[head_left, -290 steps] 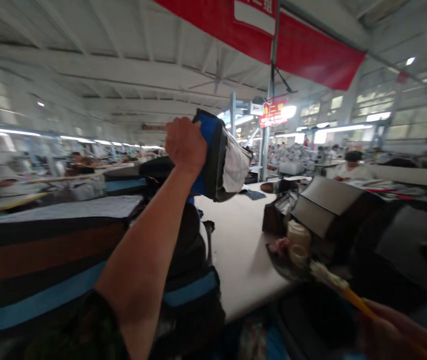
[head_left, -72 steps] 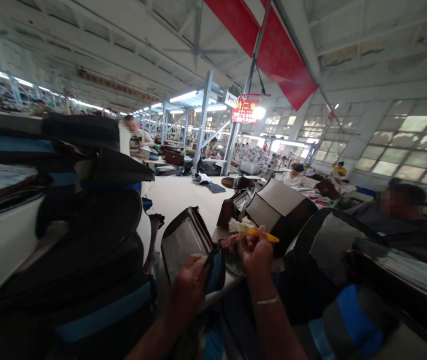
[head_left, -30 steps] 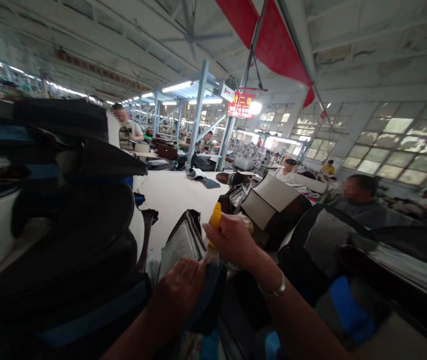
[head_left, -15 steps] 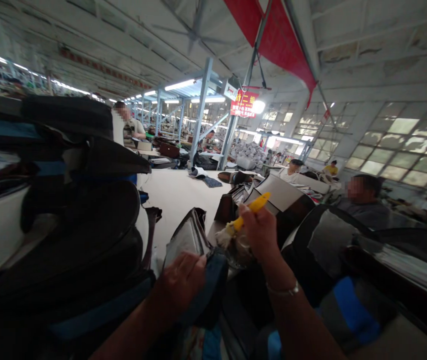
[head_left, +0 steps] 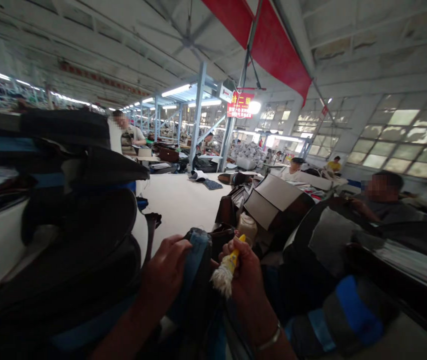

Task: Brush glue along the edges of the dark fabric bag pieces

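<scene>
Now turns blue-and-black fabric piece [head_left: 195,265] blue side up, holding it in left hand [head_left: 164,270]; grips yellow-handled, white-bristled brush [head_left: 231,262] in right hand [head_left: 249,277].

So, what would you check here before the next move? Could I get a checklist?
1. Brush held: ok, in the right hand.
2. Bristles facing the piece: not ok, they point down and toward the camera.
3. Left hand gripping the piece firmly: cannot tell; it is at the blue edge, but firmness doesn't show.
4. Jar near the brush: ok, just beyond the right hand.
5. Left stack steady: cannot tell; its layers look uneven.
</scene>
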